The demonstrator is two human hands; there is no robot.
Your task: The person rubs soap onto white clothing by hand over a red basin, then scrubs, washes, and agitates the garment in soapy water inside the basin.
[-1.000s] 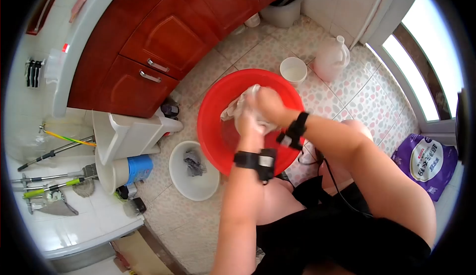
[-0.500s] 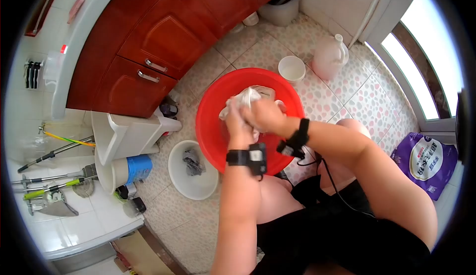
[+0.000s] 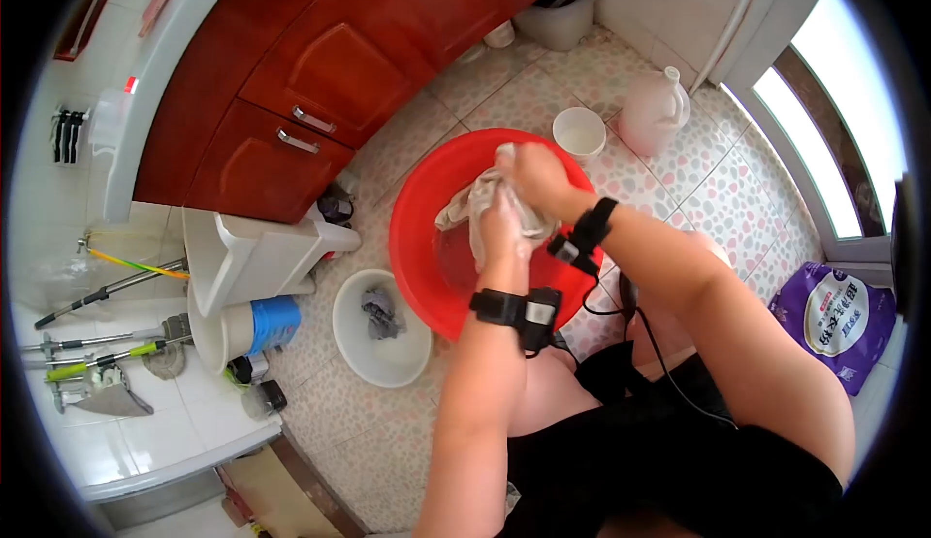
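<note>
A whitish wet cloth (image 3: pixel 472 210) is bunched up over a large red basin (image 3: pixel 412 247), with one end spreading to the left. My left hand (image 3: pixel 501 226) is closed on the cloth near the middle of the basin. Just above it and to the right, my right hand (image 3: pixel 537 177) grips another part of the same cloth, fingers curled tight. Some cloth hangs below and between the hands. Shallow water shows at the basin's bottom. Both wrists wear black straps with small boxes.
Left of the basin stands a white tub (image 3: pixel 383 368) with a grey cloth (image 3: pixel 382 313) inside. Beyond it are a small white bowl (image 3: pixel 580 134) and a plastic jug (image 3: pixel 656 113). A purple detergent bag (image 3: pixel 836 325) lies right; red cabinets (image 3: pixel 320 82) line the back left.
Both hands have moved right, the right one also upward. The cloth, bunched tightly between them before, now spreads out more to the left and below.
</note>
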